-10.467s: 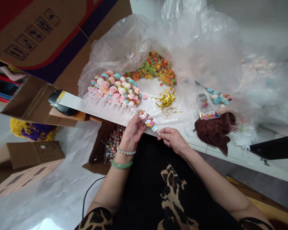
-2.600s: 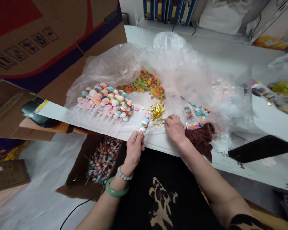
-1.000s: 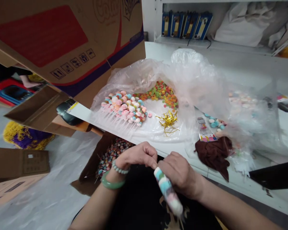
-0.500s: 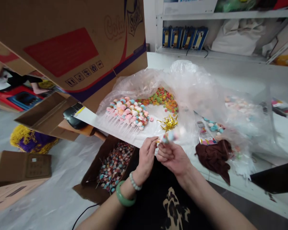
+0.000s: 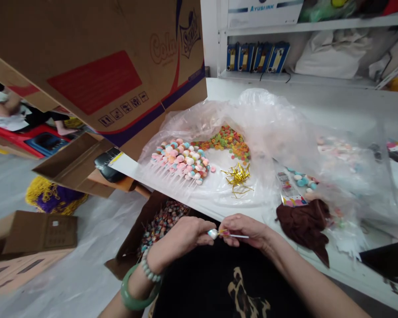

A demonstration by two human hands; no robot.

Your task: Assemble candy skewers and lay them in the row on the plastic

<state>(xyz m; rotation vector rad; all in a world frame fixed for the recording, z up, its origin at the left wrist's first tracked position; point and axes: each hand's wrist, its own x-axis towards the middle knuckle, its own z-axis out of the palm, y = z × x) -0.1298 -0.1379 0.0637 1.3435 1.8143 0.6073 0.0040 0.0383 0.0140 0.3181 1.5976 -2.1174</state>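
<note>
Just over my lap, a wrapped candy skewer (image 5: 213,233) is held sideways between my two hands. My left hand (image 5: 186,235) is closed around its candy part, so only a pale end shows. At the wrapper's neck, the fingers of my right hand (image 5: 244,227) pinch a gold twist tie (image 5: 223,231). A white stick (image 5: 240,236) points right across those fingers. On the table ahead lies a loose bunch of gold twist ties (image 5: 238,175). To its left sits a pile of unwrapped candy skewers (image 5: 182,160), their white sticks toward me.
Ring gummies (image 5: 230,140) lie in a large clear plastic bag (image 5: 285,128). A printed wrapper (image 5: 290,190) and brown cloth (image 5: 304,221) are at right. Below the table edge stands a carton of wrapped skewers (image 5: 167,221). A big cardboard box (image 5: 96,57) rises at left; a person (image 5: 9,106) sits beyond.
My left hand held the skewer while my right took a twist tie from the bunch. The skewer was then swung about in my hands near my lap; its stick now points right.
</note>
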